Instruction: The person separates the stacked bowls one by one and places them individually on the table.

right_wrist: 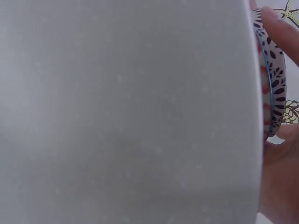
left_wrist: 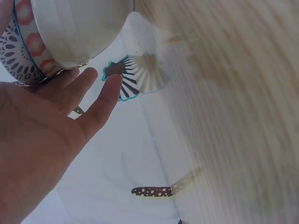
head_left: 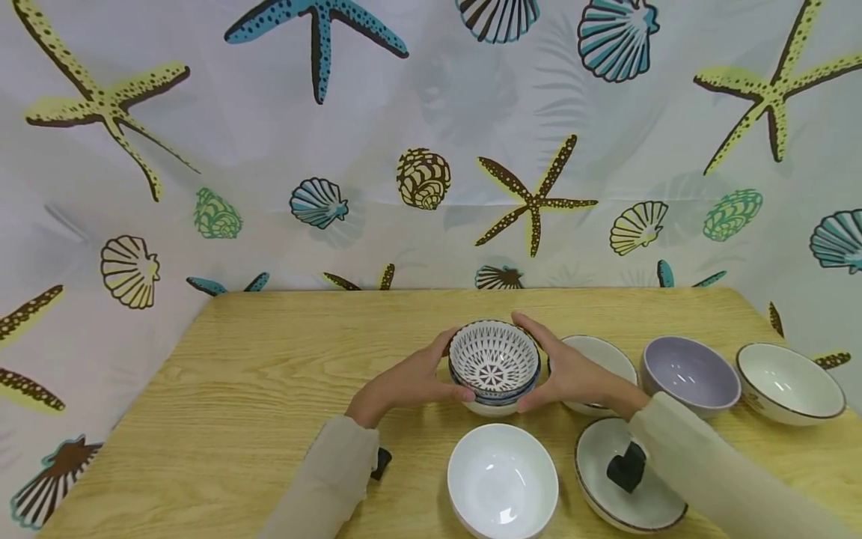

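Note:
A stack of bowls sits between my two hands, in the middle of the head view. On top is a black-and-white patterned bowl (head_left: 494, 355). Below it, the left wrist view shows a bowl with orange-red figures and a blue rim (left_wrist: 35, 46), then a plain cream bowl (left_wrist: 79, 32). My left hand (head_left: 411, 378) grips the stack's left side, thumb toward the front. From the right, my right hand (head_left: 572, 374) grips it the same way. A pale surface fills most of the right wrist view. Whether the stack touches the table cannot be told.
On the wooden table (head_left: 269, 389), a plain white bowl (head_left: 503, 479) stands before the stack. To the right are a dark-rimmed bowl (head_left: 599, 355), a purple bowl (head_left: 690, 370), another dark-rimmed bowl (head_left: 788, 382), and one (head_left: 595, 468) under my right forearm. A patterned curtain (head_left: 377, 150) hangs behind.

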